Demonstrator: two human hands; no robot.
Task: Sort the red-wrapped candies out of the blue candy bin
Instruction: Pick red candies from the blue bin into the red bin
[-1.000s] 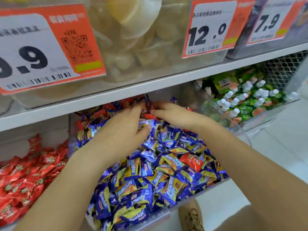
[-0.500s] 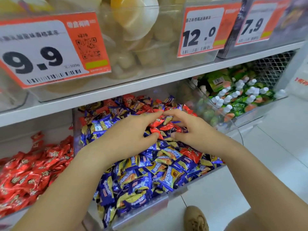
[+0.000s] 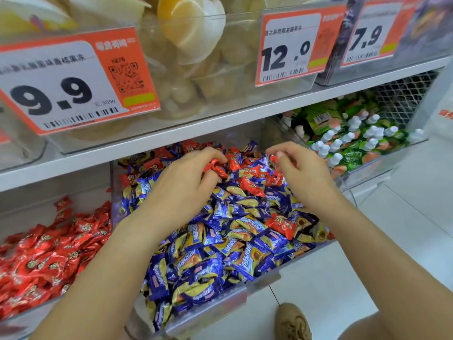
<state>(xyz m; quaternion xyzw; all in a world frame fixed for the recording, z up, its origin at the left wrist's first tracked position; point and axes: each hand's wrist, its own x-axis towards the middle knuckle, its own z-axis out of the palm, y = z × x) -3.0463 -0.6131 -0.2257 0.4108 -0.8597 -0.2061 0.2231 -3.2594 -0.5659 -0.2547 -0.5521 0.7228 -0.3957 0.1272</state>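
**Both hands deep in the blue candy bin, among the stray reds**

Nearest the camera, a tan shoe point(image 3: 293, 321) stands on the pale tiled floor point(image 3: 343, 290) below the shelving. Just above it is the clear front wall of the blue candy bin point(image 3: 220, 304), heaped with blue-and-gold wrapped candies point(image 3: 208, 261). One red-wrapped candy point(image 3: 282, 225) lies on the heap near the right forearm.

Both bare forearms reach up over the heap. The left hand point(image 3: 181, 185) lies palm down on the candies, and its grip holds a red piece point(image 3: 215, 166) pinched between the curled fingertips and thumb. The right hand point(image 3: 302, 173) hovers just beside it with fingers curled in a narrow grip; whether it holds anything cannot be told.

Between and behind the hands, toward the back of the bin, lies a cluster of red-wrapped candies point(image 3: 247, 173) mixed into the blue ones.

To the left, a neighbouring bin holds only red candies point(image 3: 49, 253). To the right, another clear bin holds green pouches with white caps point(image 3: 348, 141).

On the upper shelf point(image 3: 196, 133), clear bins carry orange price tags reading 9.9 point(image 3: 61, 94), 12.0 point(image 3: 286, 52) and 7.9 point(image 3: 367, 38).
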